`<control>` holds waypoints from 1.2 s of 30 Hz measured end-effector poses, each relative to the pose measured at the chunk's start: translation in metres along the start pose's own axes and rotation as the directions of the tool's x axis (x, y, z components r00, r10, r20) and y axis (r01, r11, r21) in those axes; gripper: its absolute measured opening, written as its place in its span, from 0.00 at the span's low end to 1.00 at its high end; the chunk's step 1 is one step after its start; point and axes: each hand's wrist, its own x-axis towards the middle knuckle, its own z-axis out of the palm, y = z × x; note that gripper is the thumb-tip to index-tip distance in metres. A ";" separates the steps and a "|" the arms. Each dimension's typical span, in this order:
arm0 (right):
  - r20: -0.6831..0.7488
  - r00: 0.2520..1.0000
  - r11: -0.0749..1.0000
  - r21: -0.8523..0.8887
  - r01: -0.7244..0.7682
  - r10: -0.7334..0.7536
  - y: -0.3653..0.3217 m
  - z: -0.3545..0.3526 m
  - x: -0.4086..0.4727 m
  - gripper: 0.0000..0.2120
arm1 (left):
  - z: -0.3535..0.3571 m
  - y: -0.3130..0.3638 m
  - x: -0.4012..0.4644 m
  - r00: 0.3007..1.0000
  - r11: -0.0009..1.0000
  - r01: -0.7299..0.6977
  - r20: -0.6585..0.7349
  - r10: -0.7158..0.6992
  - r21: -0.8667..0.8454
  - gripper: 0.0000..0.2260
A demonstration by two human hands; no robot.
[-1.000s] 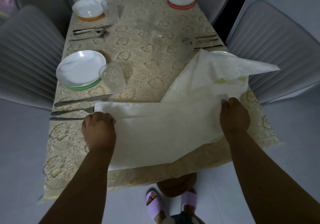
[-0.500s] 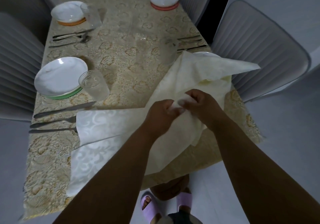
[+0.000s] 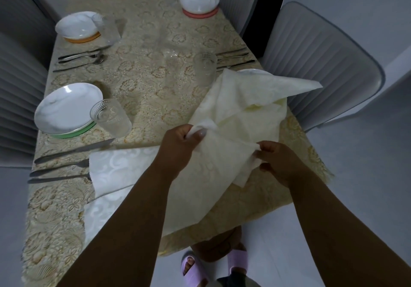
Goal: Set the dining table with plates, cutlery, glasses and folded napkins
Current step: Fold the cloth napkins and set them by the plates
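Head view puts our left hand (image 3: 180, 144) at the middle of the near edge, its fingers curled around a bunched corner of the cream napkin (image 3: 224, 153), and our right hand (image 3: 278, 162) just beside it, pinching the cloth's right edge between thumb and fingers. Between them the napkin is lifted and half folded, its lower part draped over the bench (image 3: 142, 82) edge toward our feet. Its long axis seems to run from near left to far right, where another cream cloth (image 3: 262, 93), perhaps the same one, lies across the near-right plate (image 3: 251, 71) with a corner pointing at the grey chair (image 3: 322, 68). A white patterned napkin (image 3: 120, 166) lies flat at our left, touching the cutlery (image 3: 66, 166). Further out, four places already carry plates, a glass (image 3: 111, 117) and cutlery. We judge the laying largely done and the napkins still left: none yet sits folded at a place.
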 end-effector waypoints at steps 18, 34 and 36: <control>-0.216 0.886 0.557 -0.710 -0.431 0.410 -0.007 -0.044 0.006 0.14 | 0.022 -0.033 -0.006 0.993 0.900 -0.116 0.083 0.090 0.419 0.20; 0.125 0.992 0.331 -0.936 0.118 0.000 0.001 0.019 0.046 0.23 | -0.070 -0.088 -0.012 0.939 0.621 0.155 -0.309 0.148 0.768 0.15; 0.110 0.978 0.395 -0.902 0.173 -0.177 -0.009 0.010 0.037 0.17 | -0.075 -0.094 -0.017 0.972 0.634 0.074 -0.198 0.127 0.769 0.10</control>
